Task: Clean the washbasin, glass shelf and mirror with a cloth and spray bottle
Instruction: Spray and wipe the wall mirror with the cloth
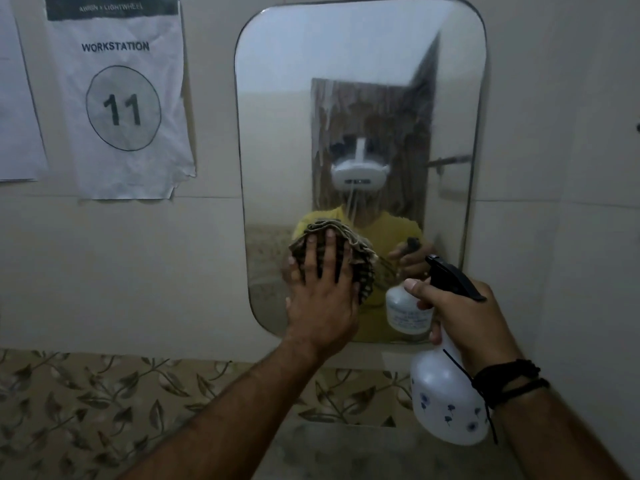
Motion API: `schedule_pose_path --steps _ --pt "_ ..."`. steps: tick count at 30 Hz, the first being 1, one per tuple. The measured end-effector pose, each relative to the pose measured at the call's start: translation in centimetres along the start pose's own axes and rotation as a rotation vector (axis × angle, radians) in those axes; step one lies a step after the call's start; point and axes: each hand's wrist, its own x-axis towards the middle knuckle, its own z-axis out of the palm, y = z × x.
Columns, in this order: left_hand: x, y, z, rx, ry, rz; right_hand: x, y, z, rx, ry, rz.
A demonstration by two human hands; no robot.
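Note:
A rounded rectangular mirror (360, 98) hangs on the cream wall, streaked with running liquid near its middle. My left hand (320, 292) presses a striped brown cloth (360, 251) flat against the mirror's lower left part, fingers spread and straight. My right hand (464, 320) grips the neck of a white spray bottle (446, 400) with a black trigger head (453, 277), held upright just right of the cloth, nozzle facing the mirror. A glass shelf (346, 448) lies below the mirror, dim and partly hidden by my forearms. The washbasin is out of view.
A paper sign reading WORKSTATION 11 (121, 98) is stuck to the wall left of the mirror, beside another sheet (17, 98). A band of leaf-patterned tiles (104, 403) runs below. Black cords wrap my right wrist (509, 379).

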Motion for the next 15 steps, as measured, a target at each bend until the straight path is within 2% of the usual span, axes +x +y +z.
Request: schedule_pose_path --steps 8,12,15 --pt "3.3 10.3 0.7 -0.008 -0.073 0.244 -0.4 -0.1 -3.9 0.017 0.052 -0.033" --pt "5.1 14.3 0.9 0.045 -0.046 0.284 -0.9 -0.1 -6.0 0.005 0.092 -0.030" --pt "5.5 14.3 0.8 0.062 -0.056 0.292 -1.0 0.0 -6.3 -0.017 0.096 -0.034"
